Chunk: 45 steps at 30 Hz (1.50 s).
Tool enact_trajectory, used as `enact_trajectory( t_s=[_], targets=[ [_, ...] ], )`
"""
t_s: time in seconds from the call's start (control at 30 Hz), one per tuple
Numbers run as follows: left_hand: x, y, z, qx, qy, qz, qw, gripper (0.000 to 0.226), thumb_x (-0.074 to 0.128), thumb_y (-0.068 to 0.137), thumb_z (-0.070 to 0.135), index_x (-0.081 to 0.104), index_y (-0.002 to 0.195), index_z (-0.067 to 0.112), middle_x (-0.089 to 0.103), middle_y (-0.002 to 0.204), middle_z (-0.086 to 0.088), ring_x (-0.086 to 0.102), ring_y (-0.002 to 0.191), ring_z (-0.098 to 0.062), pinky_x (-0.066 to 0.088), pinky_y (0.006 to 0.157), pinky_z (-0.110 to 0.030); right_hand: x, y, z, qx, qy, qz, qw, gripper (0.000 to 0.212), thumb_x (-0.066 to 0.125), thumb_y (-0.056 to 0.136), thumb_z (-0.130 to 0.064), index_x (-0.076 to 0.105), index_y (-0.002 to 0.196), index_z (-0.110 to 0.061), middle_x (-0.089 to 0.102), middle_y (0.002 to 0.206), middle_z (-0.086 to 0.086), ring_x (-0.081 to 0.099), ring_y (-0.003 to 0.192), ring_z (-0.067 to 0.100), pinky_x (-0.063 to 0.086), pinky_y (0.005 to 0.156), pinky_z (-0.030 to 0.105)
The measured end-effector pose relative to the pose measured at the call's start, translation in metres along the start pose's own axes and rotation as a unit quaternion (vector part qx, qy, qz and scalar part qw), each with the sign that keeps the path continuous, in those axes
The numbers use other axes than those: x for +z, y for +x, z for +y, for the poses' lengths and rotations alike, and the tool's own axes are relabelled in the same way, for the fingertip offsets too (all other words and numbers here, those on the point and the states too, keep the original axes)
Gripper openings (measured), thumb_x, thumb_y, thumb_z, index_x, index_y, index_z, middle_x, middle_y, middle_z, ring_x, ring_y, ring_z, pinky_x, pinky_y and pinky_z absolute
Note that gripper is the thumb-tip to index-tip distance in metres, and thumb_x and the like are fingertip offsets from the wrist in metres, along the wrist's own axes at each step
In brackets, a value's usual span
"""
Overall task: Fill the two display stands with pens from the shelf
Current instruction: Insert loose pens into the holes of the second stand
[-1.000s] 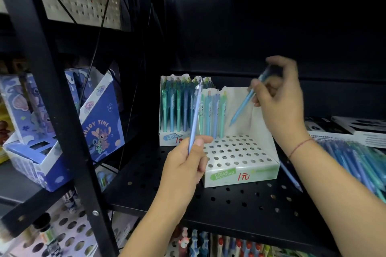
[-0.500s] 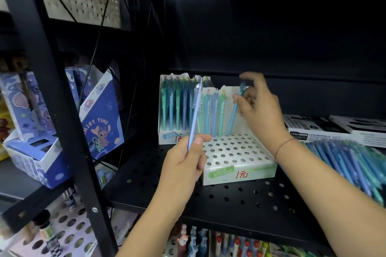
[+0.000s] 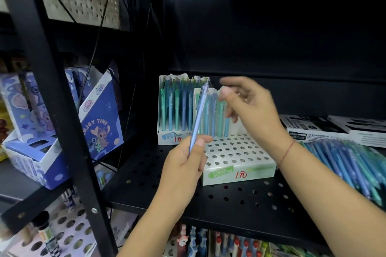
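The left hand point(image 3: 184, 159) pinches a pale blue pen point(image 3: 199, 113), tilted up across the near display stand point(image 3: 236, 153) and the fuller far stand point(image 3: 167, 137), while the blurred right hand point(image 3: 251, 108) hovers, fingers loosely spread, over the near stand's back row; loose pens point(image 3: 342, 160) lie right, cartoon boxes point(image 3: 100, 129) left.

Can't resolve fingertips on rt hand point(image 3: 250, 104): motion blur. Can't see lower end of lilac pen point(image 3: 199, 115), buried in lt hand point(image 3: 183, 165). Only see part of rear stand point(image 3: 167, 137) behind front stand point(image 3: 238, 171). Can't read small print on boxes point(image 3: 313, 129). Lose loose pens point(image 3: 344, 160) past rt edge, btm-shelf pens point(image 3: 236, 244) past btm edge.
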<state>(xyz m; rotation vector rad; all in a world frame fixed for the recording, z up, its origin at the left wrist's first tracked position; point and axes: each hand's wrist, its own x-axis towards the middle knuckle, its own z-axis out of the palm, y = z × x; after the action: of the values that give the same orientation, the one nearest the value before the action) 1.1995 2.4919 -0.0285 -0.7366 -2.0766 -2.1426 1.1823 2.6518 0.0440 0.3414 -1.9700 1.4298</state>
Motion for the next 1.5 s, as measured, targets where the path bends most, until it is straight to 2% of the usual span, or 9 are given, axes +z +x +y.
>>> enact_trajectory(
  t_s=[0.2,0.33,0.47,0.57,0.67,0.83,0.97,1.27,1.5],
  targets=[
    [0.001,0.0,-0.006,0.009,0.056,-0.004,0.998,0.022,0.045,0.098,0.035,0.067,0.098,0.036,0.04,0.058,0.007,0.037,0.053,-0.008,0.036,0.055,-0.021,0.013,-0.007,-0.008,0.073,0.154,-0.13,0.977,0.022,0.056,0.093,-0.009,0.06,0.114,-0.009,0.071,0.081,0.009,0.056,0.054,0.011,0.045,0.048,0.02],
    [0.0,0.003,-0.004,0.018,0.099,0.028,0.995,0.018,0.063,0.089,0.032,0.058,0.104,0.041,0.047,0.072,0.005,0.046,0.064,-0.008,0.046,0.066,-0.02,-0.003,0.004,-0.007,0.044,0.156,-0.02,0.987,0.022,0.054,0.094,-0.004,0.057,0.114,-0.012,0.07,0.072,0.004,0.057,0.056,0.009,0.048,0.054,0.02],
    [0.0,0.008,-0.005,-0.029,0.163,0.001,0.986,0.071,0.07,0.083,0.035,0.026,0.137,0.044,0.042,0.11,0.013,0.048,0.085,0.003,0.043,0.067,-0.009,-0.034,0.013,0.002,-0.058,-0.066,0.151,0.985,0.035,0.055,0.094,-0.008,0.046,0.126,-0.02,0.068,0.076,0.009,0.063,0.065,0.014,0.055,0.065,0.026],
    [0.002,0.009,-0.009,-0.063,0.183,-0.031,0.981,0.085,0.068,0.084,0.041,0.011,0.145,0.049,0.029,0.141,0.011,0.045,0.112,-0.004,0.041,0.086,-0.015,-0.036,0.015,0.017,-0.079,-0.189,0.137,0.969,0.037,0.057,0.093,-0.012,0.046,0.126,-0.023,0.065,0.076,0.007,0.063,0.069,0.019,0.055,0.073,0.041],
    [0.001,0.01,-0.012,-0.08,0.181,-0.035,0.98,0.085,0.068,0.083,0.043,0.009,0.145,0.052,0.019,0.153,0.008,0.043,0.122,-0.015,0.042,0.1,-0.031,-0.031,0.016,0.026,-0.08,-0.229,0.11,0.964,0.038,0.058,0.092,-0.01,0.047,0.127,-0.021,0.063,0.076,0.005,0.059,0.067,0.015,0.053,0.068,0.034],
    [0.0,0.01,-0.013,-0.091,0.169,-0.039,0.981,0.086,0.069,0.083,0.042,0.01,0.144,0.055,0.016,0.156,0.007,0.04,0.128,-0.019,0.039,0.107,-0.04,-0.024,0.017,0.034,-0.058,-0.269,0.083,0.958,0.038,0.057,0.093,-0.011,0.046,0.129,-0.021,0.053,0.07,-0.003,0.049,0.061,0.005,0.04,0.057,0.017],
    [-0.001,0.01,-0.014,-0.096,0.169,-0.04,0.98,0.086,0.069,0.083,0.042,0.01,0.144,0.056,0.016,0.156,0.008,0.038,0.131,-0.02,0.039,0.108,-0.042,-0.022,0.017,0.038,-0.04,-0.282,0.054,0.957,0.031,0.056,0.094,-0.012,0.052,0.123,-0.021,0.054,0.075,-0.004,0.054,0.067,0.012,0.047,0.063,0.026],
    [-0.001,0.011,-0.016,-0.097,0.167,-0.035,0.981,0.086,0.069,0.082,0.043,0.01,0.142,0.057,0.016,0.156,0.007,0.031,0.138,-0.023,0.037,0.11,-0.044,-0.029,0.017,0.034,-0.052,-0.307,0.054,0.949,0.024,0.06,0.093,-0.016,0.067,0.115,-0.016,0.067,0.094,0.002,0.058,0.084,0.012,0.047,0.079,0.021],
    [-0.001,0.01,-0.013,-0.084,0.164,-0.031,0.982,0.084,0.069,0.084,0.038,0.013,0.144,0.052,0.024,0.148,0.008,0.047,0.112,-0.011,0.041,0.091,-0.025,-0.088,0.03,0.001,0.103,-0.227,0.123,0.961,0.016,0.061,0.091,-0.026,0.067,0.1,-0.013,0.064,0.078,0.001,0.056,0.059,0.01,0.044,0.051,0.022]
  ],
)
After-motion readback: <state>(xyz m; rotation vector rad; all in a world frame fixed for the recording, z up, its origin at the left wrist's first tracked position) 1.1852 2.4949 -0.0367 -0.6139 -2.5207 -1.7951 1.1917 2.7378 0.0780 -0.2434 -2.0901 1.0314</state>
